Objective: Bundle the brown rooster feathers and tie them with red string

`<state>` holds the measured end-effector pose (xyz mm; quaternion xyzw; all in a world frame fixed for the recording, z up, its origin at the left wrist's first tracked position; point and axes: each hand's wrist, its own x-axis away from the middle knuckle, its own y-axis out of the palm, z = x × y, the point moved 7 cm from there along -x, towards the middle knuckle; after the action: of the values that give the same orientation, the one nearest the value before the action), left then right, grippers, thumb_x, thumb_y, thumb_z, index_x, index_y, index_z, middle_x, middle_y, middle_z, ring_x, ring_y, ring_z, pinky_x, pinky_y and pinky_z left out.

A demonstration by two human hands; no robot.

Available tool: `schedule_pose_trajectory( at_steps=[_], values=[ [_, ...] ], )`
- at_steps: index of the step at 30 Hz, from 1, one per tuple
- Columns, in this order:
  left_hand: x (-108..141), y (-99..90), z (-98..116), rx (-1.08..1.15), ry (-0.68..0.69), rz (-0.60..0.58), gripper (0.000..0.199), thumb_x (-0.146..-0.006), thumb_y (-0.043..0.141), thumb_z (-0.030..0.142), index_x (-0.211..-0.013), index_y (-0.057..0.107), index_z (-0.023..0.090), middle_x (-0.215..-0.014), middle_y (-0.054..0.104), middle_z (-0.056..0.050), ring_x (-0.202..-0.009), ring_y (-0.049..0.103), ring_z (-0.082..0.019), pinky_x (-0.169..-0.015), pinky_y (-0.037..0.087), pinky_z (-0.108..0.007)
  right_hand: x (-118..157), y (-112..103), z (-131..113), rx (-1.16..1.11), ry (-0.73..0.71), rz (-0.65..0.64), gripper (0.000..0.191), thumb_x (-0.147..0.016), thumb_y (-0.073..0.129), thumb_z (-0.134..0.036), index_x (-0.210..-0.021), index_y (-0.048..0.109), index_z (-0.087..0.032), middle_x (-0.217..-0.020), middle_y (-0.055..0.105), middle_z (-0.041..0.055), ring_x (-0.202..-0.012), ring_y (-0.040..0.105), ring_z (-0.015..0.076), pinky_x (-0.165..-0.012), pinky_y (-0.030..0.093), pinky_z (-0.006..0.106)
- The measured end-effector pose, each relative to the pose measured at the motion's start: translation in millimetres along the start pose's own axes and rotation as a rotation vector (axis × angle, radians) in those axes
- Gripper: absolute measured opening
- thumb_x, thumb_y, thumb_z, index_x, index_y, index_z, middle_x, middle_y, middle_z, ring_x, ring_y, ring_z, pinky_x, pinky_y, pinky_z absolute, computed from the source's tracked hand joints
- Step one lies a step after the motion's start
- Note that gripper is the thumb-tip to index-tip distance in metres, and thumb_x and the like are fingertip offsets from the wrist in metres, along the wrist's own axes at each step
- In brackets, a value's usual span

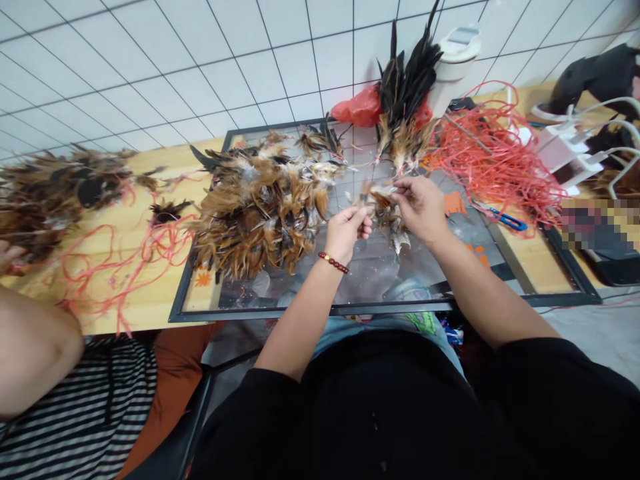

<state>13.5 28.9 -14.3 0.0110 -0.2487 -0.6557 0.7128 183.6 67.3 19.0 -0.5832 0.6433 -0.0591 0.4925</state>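
My left hand, with a dark red bead bracelet at the wrist, pinches a few small brown feathers that are blurred at the tips. Just to the right, my right hand has thumb and fingers pressed together by pale and brown feathers; what exactly they grip is hidden. Below the hands lies a small feather clump on the glass-topped board. A wide pile of brown feathers spreads left of my left hand.
Long black feathers stand behind, beside a red plastic bag and a white container. On the right are tangled pink strings, blue-handled scissors and white chargers. A co-worker's arm and more feathers occupy the left.
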Motion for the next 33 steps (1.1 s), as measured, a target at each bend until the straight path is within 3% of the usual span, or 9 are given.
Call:
schedule_pose_trajectory(
  at_steps=[6,9,11,14,17,20,25,30,33],
  values=[
    [-4.9,-14.5,4.2,0.207,-0.019,0.119,0.011,-0.090,0.074,0.021,-0.084,0.067,0.015,-0.061,0.063,0.004,-0.051,0.055,-0.004,-0.054,0.040,-0.017,9.0,19.9,-0.3,0.230,-0.160,-0.264,0.026,-0.095,0.052,-0.019,-0.100,0.077,-0.024,-0.102,0.068,0.0112,-0.102,0.055,0.0293,-0.086,0.042,0.046],
    [-6.2,-17.0,3.6,0.246,-0.021,0.138,0.010,-0.091,0.072,0.019,-0.085,0.066,0.015,-0.061,0.062,0.005,-0.051,0.055,-0.004,-0.053,0.039,-0.017,7.8,15.8,2.5,0.234,-0.095,-0.214,0.017,-0.093,0.057,-0.023,-0.092,0.074,-0.023,-0.100,0.067,0.0116,-0.101,0.055,0.0297,-0.086,0.041,0.047],
    [-5.9,-17.2,3.5,0.258,-0.020,0.140,0.009,-0.093,0.070,0.018,-0.086,0.066,0.015,-0.061,0.062,0.005,-0.050,0.055,-0.003,-0.053,0.039,-0.017,3.3,7.3,7.5,0.097,0.005,-0.114,0.012,-0.092,0.060,-0.026,-0.087,0.071,-0.021,-0.095,0.068,0.0103,-0.096,0.058,0.0276,-0.085,0.044,0.045],
    [-3.7,-14.9,4.1,0.243,-0.021,0.124,0.009,-0.093,0.069,0.018,-0.086,0.066,0.014,-0.062,0.066,0.004,-0.050,0.056,-0.004,-0.053,0.040,-0.017,-0.8,4.8,19.5,-0.307,0.244,-0.049,0.015,-0.086,0.069,-0.034,-0.080,0.063,-0.022,-0.077,0.065,0.0048,-0.076,0.060,0.0212,-0.072,0.048,0.038],
    [-0.5,-9.6,3.8,0.183,-0.032,0.092,0.012,-0.090,0.073,0.019,-0.083,0.065,0.014,-0.066,0.070,0.001,-0.053,0.061,-0.005,-0.055,0.042,-0.017,3.3,20.7,20.8,-0.736,0.488,-0.147,0.036,-0.073,0.083,-0.047,-0.074,0.056,-0.023,-0.071,0.066,0.0024,-0.066,0.061,0.0177,-0.061,0.048,0.032],
    [2.1,-3.7,1.4,0.112,-0.053,0.055,0.015,-0.088,0.077,0.020,-0.080,0.066,0.013,-0.069,0.074,-0.002,-0.056,0.066,-0.007,-0.058,0.047,-0.019,9.7,33.9,8.0,-0.926,0.579,-0.267,0.043,-0.065,0.087,-0.056,-0.073,0.060,-0.023,-0.071,0.068,0.0028,-0.063,0.061,0.0158,-0.056,0.046,0.029],
    [2.2,1.9,-4.5,0.047,-0.105,-0.004,0.016,-0.087,0.078,0.022,-0.079,0.068,0.013,-0.069,0.075,-0.004,-0.059,0.069,-0.010,-0.061,0.050,-0.020,11.9,36.3,-6.7,-0.866,0.460,-0.286,0.039,-0.067,0.084,-0.056,-0.074,0.065,-0.022,-0.063,0.058,-0.0028,-0.059,0.049,0.0121,-0.058,0.041,0.029],
    [-0.2,1.5,-8.0,0.036,-0.109,-0.026,0.016,-0.084,0.080,0.020,-0.076,0.071,0.011,-0.067,0.073,-0.004,-0.057,0.067,-0.009,-0.060,0.050,-0.021,8.6,27.0,-10.4,-0.541,0.232,-0.226,0.032,-0.076,0.076,-0.048,-0.067,0.062,-0.021,-0.069,0.054,-0.0015,-0.067,0.048,0.0136,-0.063,0.039,0.030],
    [-0.3,2.0,-7.9,0.009,-0.079,-0.048,0.014,-0.084,0.079,0.014,-0.072,0.072,0.010,-0.062,0.070,-0.002,-0.051,0.062,-0.007,-0.056,0.048,-0.020,7.7,22.0,-11.6,-0.467,0.186,-0.210,0.030,-0.075,0.076,-0.043,-0.065,0.059,-0.021,-0.067,0.051,-0.0022,-0.065,0.046,0.0128,-0.063,0.037,0.030]
  ],
)
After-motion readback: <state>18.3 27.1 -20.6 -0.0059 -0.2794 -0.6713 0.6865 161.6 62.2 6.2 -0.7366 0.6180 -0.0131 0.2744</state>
